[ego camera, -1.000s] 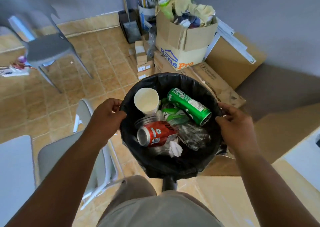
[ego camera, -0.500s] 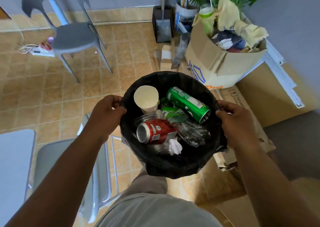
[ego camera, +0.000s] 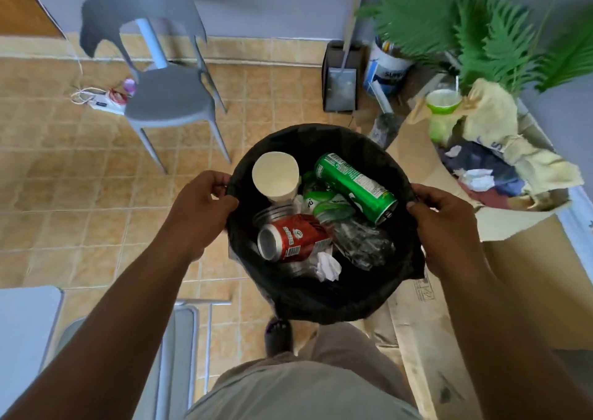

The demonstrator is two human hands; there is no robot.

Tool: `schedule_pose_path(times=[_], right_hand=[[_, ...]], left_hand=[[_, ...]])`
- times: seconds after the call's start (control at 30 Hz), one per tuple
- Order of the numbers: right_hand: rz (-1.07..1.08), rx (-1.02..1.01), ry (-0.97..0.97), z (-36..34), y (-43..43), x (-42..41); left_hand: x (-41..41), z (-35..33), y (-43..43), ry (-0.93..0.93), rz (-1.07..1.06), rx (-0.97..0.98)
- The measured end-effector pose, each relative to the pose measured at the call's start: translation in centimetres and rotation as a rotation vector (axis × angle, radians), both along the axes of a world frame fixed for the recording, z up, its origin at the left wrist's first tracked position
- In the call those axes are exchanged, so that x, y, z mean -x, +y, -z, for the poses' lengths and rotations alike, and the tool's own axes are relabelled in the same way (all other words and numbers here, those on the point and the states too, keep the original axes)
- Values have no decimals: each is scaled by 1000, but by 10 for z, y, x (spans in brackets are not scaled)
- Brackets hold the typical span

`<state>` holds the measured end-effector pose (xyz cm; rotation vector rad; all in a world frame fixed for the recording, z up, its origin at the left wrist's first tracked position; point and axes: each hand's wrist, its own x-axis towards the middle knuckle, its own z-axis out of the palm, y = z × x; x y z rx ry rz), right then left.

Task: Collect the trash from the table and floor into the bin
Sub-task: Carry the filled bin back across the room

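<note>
Gripping the bin (ego camera: 321,301) by its black-lined rim, the left hand (ego camera: 199,208) clasps the left edge; inside lie a paper cup (ego camera: 275,174), a red can (ego camera: 293,237), crumpled tissue (ego camera: 328,265) and a green can (ego camera: 354,187); the right hand (ego camera: 446,227) clasps the right edge, bin held above the tiled floor (ego camera: 80,169)

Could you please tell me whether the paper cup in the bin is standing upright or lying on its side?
Roughly upright: the paper cup shows its round open mouth facing the camera, and looks empty inside, unlike the green can lying beside it.
</note>
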<state>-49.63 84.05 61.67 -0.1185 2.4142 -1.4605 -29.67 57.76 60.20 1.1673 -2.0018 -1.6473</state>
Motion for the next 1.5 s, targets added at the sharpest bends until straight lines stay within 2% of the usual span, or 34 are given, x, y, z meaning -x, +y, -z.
schedule_pose_path(times=[0.2,0.47,0.67,0.97,1.3,1.5], right_hand=[[-188,-21,18,10,-89,69],[-491,-26,56,17,-225,150],[-698,101,50,23,-325,179],[-949,111,16,36,-476,140],[-1159,-16,130,51,-644,70],[-1228,-23,161,54,-733,18]], left_hand=[[29,5,-58,10,-151,-35],[49,2,-112,-38,-400,42],[49,-6,-136,-39,-664,9],[-3,-2,-195,-80,-940,-30],[-78,12,-325,-139,-1057,-39],[-125,10,-388,-148,-1081,-52]])
